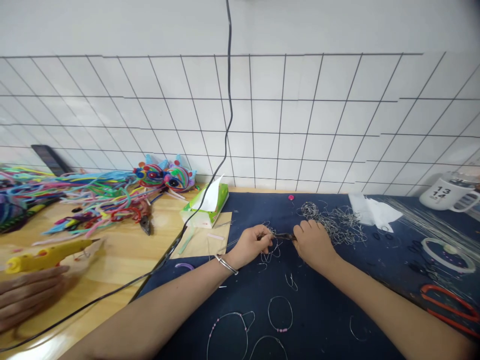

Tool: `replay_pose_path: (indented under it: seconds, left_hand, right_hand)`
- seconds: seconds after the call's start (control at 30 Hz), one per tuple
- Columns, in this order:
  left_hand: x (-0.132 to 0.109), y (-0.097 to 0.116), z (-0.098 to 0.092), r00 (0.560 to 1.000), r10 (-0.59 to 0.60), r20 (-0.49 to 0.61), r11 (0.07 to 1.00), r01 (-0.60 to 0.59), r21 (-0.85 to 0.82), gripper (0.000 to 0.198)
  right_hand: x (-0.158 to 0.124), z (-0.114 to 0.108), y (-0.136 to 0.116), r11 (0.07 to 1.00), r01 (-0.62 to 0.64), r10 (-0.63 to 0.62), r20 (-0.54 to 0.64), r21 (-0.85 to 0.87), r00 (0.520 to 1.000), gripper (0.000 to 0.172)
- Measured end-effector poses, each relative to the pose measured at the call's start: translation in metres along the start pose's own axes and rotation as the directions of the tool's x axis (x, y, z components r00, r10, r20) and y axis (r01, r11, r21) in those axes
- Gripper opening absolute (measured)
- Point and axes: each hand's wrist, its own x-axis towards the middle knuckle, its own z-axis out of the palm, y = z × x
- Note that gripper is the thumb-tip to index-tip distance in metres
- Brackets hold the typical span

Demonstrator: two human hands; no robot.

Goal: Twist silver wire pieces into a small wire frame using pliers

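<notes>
My right hand (314,246) is wrapped round a pair of pliers (284,236), whose dark jaws point left toward my other hand. My left hand (256,245) pinches thin silvery wire (270,255) with thumb and fingers, right at the tip of the jaws; the exact grip point is too small to make out. Just behind my right hand lies a tangled heap of wire pieces (339,222). Nearer to me on the dark blue mat (318,320) rest a wire ring with pink beads (280,314) and a larger beaded wire loop (227,316).
At left, another person's hand (28,297) lies beside a yellow glue gun (48,255). A black cable (227,125) hangs down and crosses the table. Around stand a tissue pack (206,207), colourful pipe cleaners (101,187), a white mug (444,192) and orange handles (448,300).
</notes>
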Motion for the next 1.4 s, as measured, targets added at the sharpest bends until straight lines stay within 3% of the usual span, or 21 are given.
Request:
replay_pose_path:
  seconds: [0.8,1.4]
  left_hand:
    - [0.0,-0.002,0.003,0.999,-0.008,-0.037,0.998,0.011,0.066,0.024]
    - [-0.002,0.001,0.01,0.992,-0.122,-0.024,0.958,0.111,-0.264,0.022]
  right_hand:
    - [0.001,-0.002,0.0,1.0,0.008,-0.01,-0.076,-0.029,0.997,0.012]
    - [0.001,0.001,-0.002,0.999,0.0,-0.003,-0.072,-0.051,0.997,0.018]
